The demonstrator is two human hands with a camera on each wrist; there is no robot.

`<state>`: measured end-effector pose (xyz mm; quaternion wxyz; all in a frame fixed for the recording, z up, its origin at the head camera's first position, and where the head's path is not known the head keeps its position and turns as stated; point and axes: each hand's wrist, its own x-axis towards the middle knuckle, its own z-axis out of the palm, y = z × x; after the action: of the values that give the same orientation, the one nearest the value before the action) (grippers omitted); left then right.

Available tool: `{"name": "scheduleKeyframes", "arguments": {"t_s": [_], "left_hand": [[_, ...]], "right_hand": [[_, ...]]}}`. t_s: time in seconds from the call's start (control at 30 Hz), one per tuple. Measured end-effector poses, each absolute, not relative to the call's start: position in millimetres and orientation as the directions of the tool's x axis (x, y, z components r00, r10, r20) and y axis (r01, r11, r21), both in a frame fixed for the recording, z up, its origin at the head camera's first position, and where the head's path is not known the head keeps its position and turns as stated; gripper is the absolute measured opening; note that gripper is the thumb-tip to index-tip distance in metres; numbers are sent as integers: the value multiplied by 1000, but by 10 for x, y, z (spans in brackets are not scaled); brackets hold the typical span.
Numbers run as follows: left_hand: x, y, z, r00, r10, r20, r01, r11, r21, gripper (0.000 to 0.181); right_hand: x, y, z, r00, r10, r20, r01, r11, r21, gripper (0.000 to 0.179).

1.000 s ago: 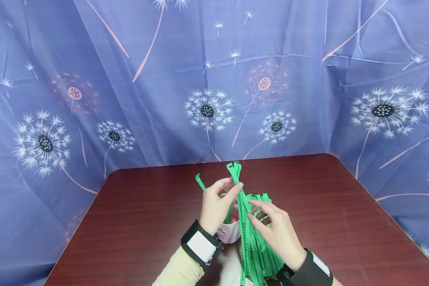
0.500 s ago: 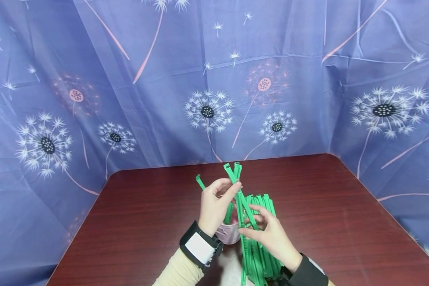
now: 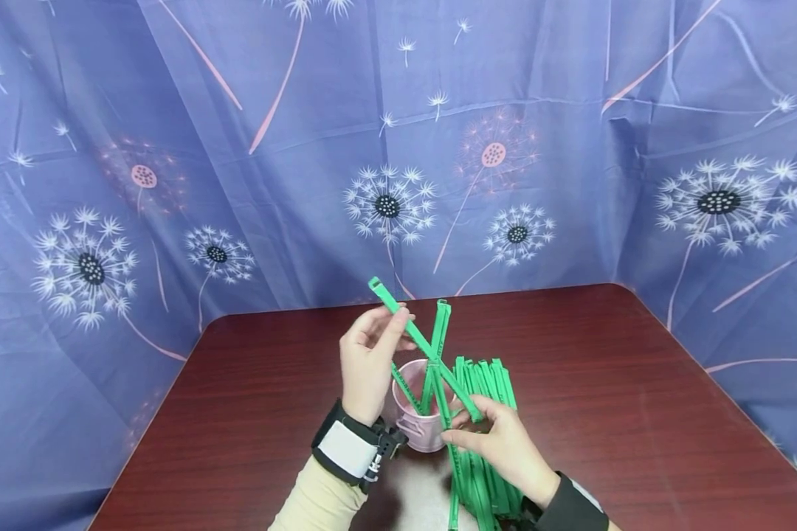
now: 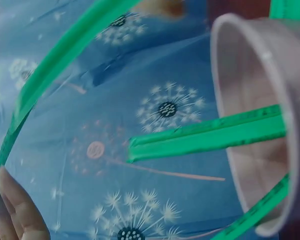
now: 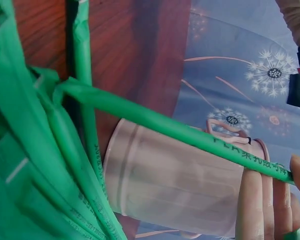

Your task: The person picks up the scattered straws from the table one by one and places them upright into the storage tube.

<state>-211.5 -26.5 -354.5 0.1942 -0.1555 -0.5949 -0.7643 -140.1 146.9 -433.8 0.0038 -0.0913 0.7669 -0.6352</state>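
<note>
My left hand (image 3: 365,365) pinches a green-wrapped drinking straw (image 3: 415,335) near its upper end, where the straw slants across the front of a pink bucket (image 3: 428,439). At the straw's lower end is my right hand (image 3: 505,442), its thumb and fingers gripping another wrapped straw (image 5: 180,132) printed with black characters. That straw runs down to a thick bundle of green straws (image 3: 481,472). Standing tilted inside the bucket are a few more wrapped straws (image 4: 210,135), leaning on its rim.
A pale sheet (image 3: 415,490) lies on the dark red-brown table (image 3: 252,413), under the bundle and in front of the bucket. Behind the table's far edge hangs a blue dandelion-print cloth (image 3: 292,221).
My left hand has moved left and up with the straw, swinging it to a slant and uncovering the bucket's mouth. My right hand has slid lower along the straws and closed its grip.
</note>
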Motion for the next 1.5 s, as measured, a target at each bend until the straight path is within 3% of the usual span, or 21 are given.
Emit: {"name": "scheduleKeyframes", "arguments": {"t_s": [0.2, 0.4, 0.67, 0.97, 1.27, 1.5], "left_hand": [[-2157, -400, -3445, -852, -271, 447, 515, -291, 806, 25], [-2194, -527, -3433, -803, -342, 487, 578, -251, 777, 21], [-2221, -565, -3655, -800, -298, 521, 562, -66, 825, 36], [-2286, -565, -3980, -845, -310, 437, 435, 77, 897, 40], [-2254, -556, -4202, -869, -299, 395, 302, 313, 901, 33], [-2230, -547, -4311, -884, -234, 406, 294, 398, 869, 24]], "right_hand": [[-1406, 1488, -4359, -981, -149, 124, -150, 171, -974, 36], [-1413, 1502, -4377, -978, -137, 157, -180, 175, -968, 38], [-1418, 1498, -4377, -981, -100, 167, -184, 196, -963, 35], [-1415, 1496, -4374, -982, -97, 160, -175, 182, -967, 35], [-1414, 1495, -4371, -983, -94, 159, -174, 181, -968, 35], [-1418, 1505, -4369, -984, -96, 150, -166, 183, -969, 38]]}}
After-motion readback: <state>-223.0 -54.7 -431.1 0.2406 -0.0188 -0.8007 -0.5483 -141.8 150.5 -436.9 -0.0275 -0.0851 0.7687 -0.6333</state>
